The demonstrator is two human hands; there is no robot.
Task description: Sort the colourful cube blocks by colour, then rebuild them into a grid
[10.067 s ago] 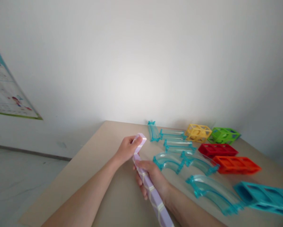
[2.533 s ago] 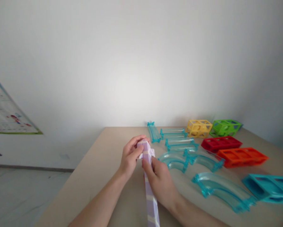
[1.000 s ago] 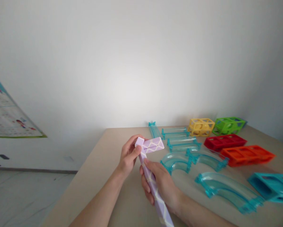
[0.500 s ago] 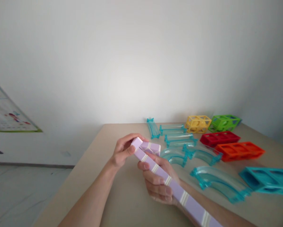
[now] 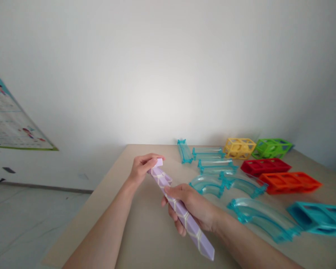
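Note:
Between my hands is a lilac twist snake puzzle (image 5: pixel 196 228) with whitish bands between its segments. It is stretched out on a slant above the table, its far end folded over and its near end pointing at the lower right. At the far end, my left hand (image 5: pixel 142 168) is closed, thumb and fingers pinching the last segments. My right hand (image 5: pixel 194 203) wraps the middle of the puzzle, thumb on top and fingertips showing beneath. Part of the folded end is hidden behind my left fingers.
On the table (image 5: pixel 100 209), clear teal straight tracks (image 5: pixel 215 164) and curved tracks (image 5: pixel 264 216) lie to the right. Beyond them stand yellow (image 5: pixel 240 148), green (image 5: pixel 272 148), red (image 5: pixel 265 166), orange (image 5: pixel 291 182) and blue (image 5: pixel 320 217) openwork blocks. A poster (image 5: pixel 13 119) hangs on the wall at left.
The puzzle has turned, its angled prism faces now showing and its near end in view. My right hand has rolled over it, its back now upward. The side-pointing far section is now shorter in view.

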